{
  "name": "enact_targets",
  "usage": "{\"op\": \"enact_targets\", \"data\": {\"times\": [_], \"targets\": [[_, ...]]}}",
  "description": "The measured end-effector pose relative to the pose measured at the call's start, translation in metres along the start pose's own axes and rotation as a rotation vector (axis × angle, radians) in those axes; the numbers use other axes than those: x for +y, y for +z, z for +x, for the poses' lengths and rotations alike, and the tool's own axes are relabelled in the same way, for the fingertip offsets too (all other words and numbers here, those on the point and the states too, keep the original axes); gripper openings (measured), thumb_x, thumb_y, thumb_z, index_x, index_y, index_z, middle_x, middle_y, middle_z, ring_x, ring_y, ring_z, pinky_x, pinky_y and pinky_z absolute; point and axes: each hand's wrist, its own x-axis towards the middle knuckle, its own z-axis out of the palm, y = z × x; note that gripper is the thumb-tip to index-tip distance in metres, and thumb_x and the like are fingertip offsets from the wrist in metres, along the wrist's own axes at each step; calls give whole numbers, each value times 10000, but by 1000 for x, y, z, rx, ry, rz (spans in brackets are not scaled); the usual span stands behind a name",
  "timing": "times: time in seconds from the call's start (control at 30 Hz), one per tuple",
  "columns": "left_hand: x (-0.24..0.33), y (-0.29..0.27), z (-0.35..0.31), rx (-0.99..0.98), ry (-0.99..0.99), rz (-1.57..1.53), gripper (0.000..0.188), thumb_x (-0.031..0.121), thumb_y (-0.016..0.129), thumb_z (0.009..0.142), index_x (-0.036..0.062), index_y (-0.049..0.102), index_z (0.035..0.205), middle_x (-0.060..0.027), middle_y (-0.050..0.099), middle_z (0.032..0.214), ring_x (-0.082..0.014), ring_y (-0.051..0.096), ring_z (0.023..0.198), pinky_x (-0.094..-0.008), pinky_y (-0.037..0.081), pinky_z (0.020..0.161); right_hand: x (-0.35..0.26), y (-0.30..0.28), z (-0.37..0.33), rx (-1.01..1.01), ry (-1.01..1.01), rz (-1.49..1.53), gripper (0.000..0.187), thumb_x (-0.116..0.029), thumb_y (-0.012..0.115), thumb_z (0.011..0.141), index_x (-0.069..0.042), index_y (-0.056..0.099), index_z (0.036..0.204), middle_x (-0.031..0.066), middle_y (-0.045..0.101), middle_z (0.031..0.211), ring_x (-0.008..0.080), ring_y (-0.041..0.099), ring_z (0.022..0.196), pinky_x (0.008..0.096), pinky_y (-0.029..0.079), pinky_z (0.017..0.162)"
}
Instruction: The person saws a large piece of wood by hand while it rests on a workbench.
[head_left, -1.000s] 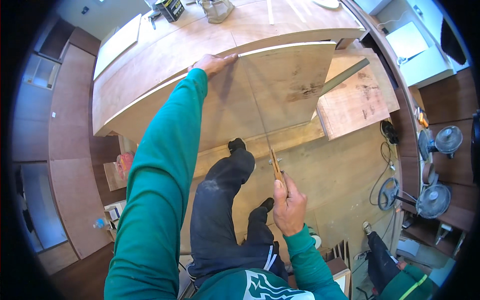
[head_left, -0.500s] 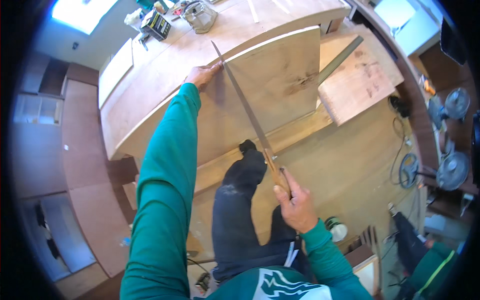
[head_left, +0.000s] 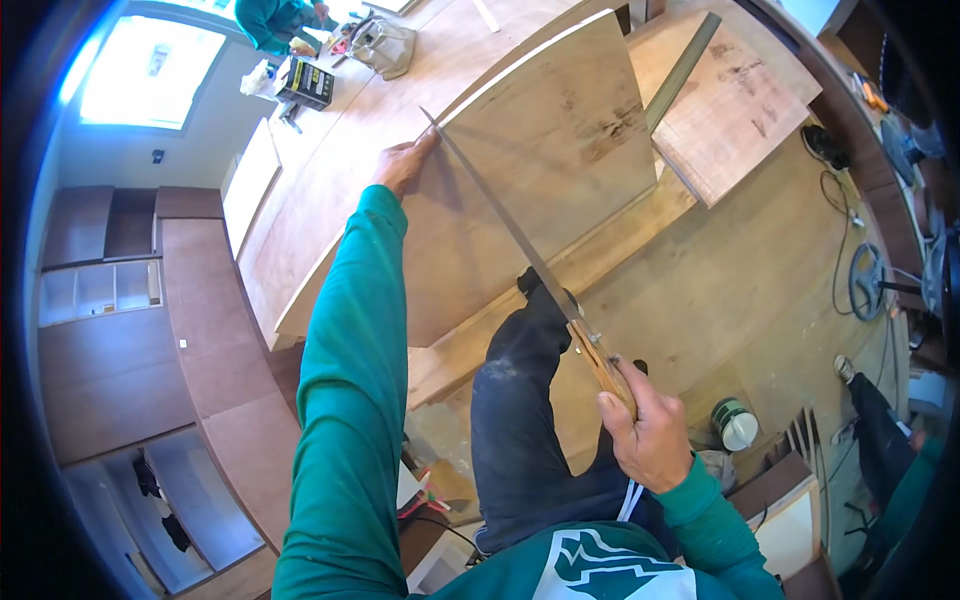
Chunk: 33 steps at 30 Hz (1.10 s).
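From here, my right hand (head_left: 650, 430) is wrapped round the wooden handle (head_left: 600, 365) of the saw (head_left: 520, 240), the sound place to hold it; its thin blade looks light and springy. It crosses the panel (head_left: 560, 130) at the worktop's (head_left: 330, 165) near edge. That board seems stiff, fairly heavy, best held by its upper edge, where my left hand (head_left: 405, 165) rests, its grip and finger spread unclear. I can't tell whether the teeth bite.

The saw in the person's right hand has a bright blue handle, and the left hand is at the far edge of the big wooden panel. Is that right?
Not quite: the head view shows that the handle is brown, not blue. The saw is in the right hand, and the left hand is at the far edge of the big wooden panel.
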Motion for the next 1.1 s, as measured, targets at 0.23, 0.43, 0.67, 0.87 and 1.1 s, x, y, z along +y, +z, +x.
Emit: {"op": "enact_targets", "data": {"times": [0.23,0.43,0.67,0.87,1.1], "targets": [[3,6,-6,13,14,-19,931,745,857,922,-67,808,1375,-190,819,1254,-285,760,1138,-434,608,944,-5,21,49,5,4,11,594,-365,771,1102,133,679,1414,328,765,892,483,782,789,516,602,671],[7,5,-12,20,-11,-19,933,752,862,914,-67,817,1358,-171,817,1221,-271,754,1069,-420,601,905,-3,12,33,-19,54,19,576,-359,752,1111,123,675,1417,328,765,899,487,779,787,525,603,676],[3,0,-8,22,-32,0,938,750,883,892,-70,820,1343,-156,820,1180,-270,759,1046,-422,600,894,-12,-21,-6,-44,54,5,566,-353,741,1114,106,666,1436,343,758,907,518,770,809,536,610,702],[4,10,-13,34,-7,-25,875,716,873,923,-62,830,1321,-169,841,1192,-279,776,1103,-417,605,963,-22,36,126,-24,-18,-1,510,-397,706,1139,88,712,1296,376,728,876,571,737,833,610,582,731],[1,5,-21,49,15,-21,898,721,881,916,-51,820,1371,-205,832,1270,-301,774,1170,-423,605,1015,-11,39,106,59,-56,9,506,-412,713,1130,77,716,1261,333,740,831,560,740,821,614,585,727]]}}
